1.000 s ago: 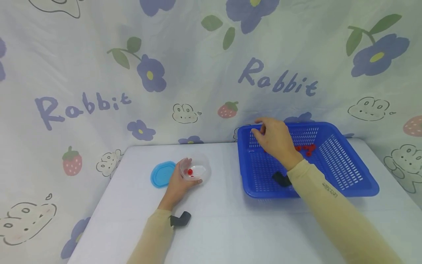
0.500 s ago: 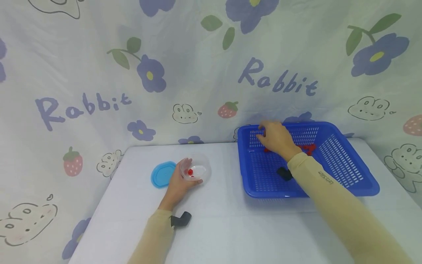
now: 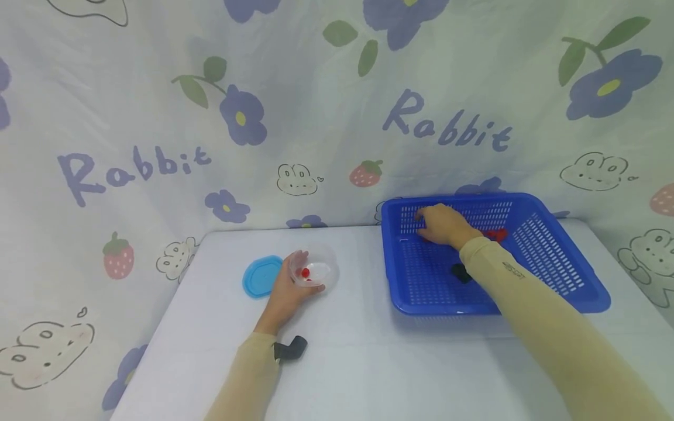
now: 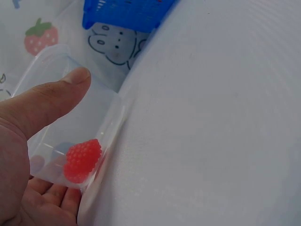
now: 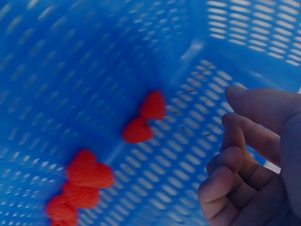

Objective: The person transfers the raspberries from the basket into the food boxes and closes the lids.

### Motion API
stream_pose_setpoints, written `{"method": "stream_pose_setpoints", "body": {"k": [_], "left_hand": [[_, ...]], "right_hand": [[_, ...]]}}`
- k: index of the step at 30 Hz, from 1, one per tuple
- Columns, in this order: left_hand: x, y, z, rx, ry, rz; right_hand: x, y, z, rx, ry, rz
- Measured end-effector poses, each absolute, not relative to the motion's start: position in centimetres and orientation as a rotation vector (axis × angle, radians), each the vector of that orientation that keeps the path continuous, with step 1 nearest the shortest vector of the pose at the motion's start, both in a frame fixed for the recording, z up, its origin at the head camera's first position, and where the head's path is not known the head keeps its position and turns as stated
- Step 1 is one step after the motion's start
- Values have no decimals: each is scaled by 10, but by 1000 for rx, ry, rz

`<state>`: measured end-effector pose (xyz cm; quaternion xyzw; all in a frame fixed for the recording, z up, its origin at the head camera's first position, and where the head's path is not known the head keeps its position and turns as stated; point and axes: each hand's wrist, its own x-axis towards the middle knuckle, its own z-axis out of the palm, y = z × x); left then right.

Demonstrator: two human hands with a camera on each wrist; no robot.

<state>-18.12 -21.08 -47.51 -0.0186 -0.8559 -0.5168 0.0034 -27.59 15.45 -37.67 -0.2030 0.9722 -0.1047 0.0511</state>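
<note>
My left hand (image 3: 286,297) grips a clear plastic cup (image 4: 82,113) from its left side, thumb across the near wall and the other fingers behind and below. Inside, a red raspberry (image 4: 83,160) shows through the wall. In the head view my right hand (image 3: 444,225) is down inside the blue basket (image 3: 387,263), near its back left corner. Its fingers are loosely bent with nothing between them in the right wrist view. Two red raspberries (image 5: 153,106) lie just beyond the fingertips, and a cluster of raspberries (image 5: 84,176) lies farther along the basket's wall.
A light blue lid (image 3: 261,277) lies on the white table (image 3: 347,362) left of the cup. Behind the table hangs a printed curtain (image 3: 326,105), close to the basket's back rim. The basket's slotted walls rise around my right hand.
My right hand has moved down from above the basket's back rim into the basket. My left hand and the cup have stayed in place.
</note>
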Motion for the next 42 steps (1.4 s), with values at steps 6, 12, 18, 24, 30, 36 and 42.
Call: {"method": "stream_pose_setpoints", "body": {"k": [6, 12, 18, 24, 30, 36, 42], "left_hand": [[-183, -210, -475, -31, -2695, -1614], [-184, -210, -476, -39, -2691, -1616], [-184, -211, -476, -43, -2684, -1624], [-184, -211, -476, -39, -2681, -1629], [-185, -212, -478, -27, -2680, -1636], [-185, -212, -479, -22, -2675, -1646], [-183, -212, -478, -22, -2666, -1655]], "right_hand": [[-282, 163, -389, -643, 2920, -232], [-286, 170, -395, -627, 2907, -187], [-285, 168, -396, -590, 2854, -130], [-284, 166, -399, -576, 2861, -83], [-285, 169, -405, -556, 2883, -63], [-286, 171, -407, -527, 2877, -74], [-286, 170, -406, -510, 2869, -75]]}}
